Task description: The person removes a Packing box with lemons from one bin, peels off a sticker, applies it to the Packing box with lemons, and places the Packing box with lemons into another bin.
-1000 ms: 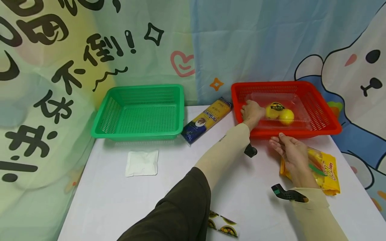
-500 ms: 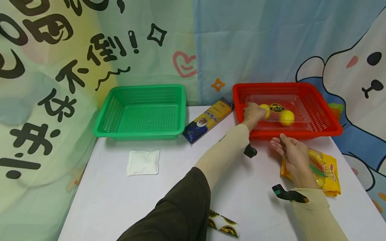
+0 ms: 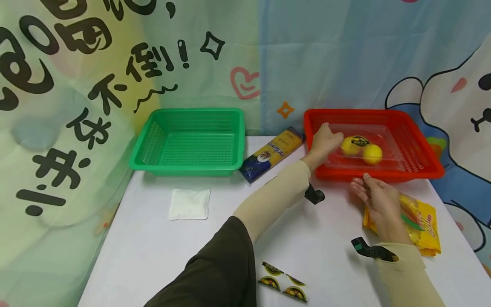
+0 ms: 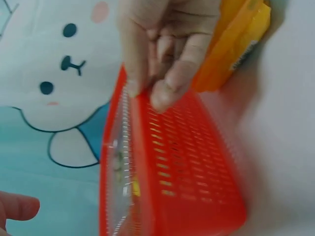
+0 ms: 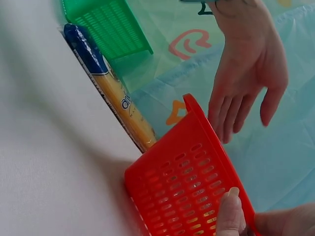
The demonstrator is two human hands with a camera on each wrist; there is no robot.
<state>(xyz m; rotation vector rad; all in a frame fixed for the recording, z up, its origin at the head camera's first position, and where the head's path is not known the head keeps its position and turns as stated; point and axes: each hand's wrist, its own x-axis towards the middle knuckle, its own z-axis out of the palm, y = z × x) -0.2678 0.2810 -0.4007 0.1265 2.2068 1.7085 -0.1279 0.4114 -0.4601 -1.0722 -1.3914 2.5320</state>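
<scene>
The backdrop cloth on the far left bears large black Chinese characters; one row reads "倒!" and below it stands "休", with other characters cut off at the edge. A pink heart and an orange star are drawn further right. The long blue and yellow packet between the two baskets carries white lettering that looks like "onkee", though it is small. The yellow bag near right has red lettering, too small to read. Round labels elsewhere are illegible.
</scene>
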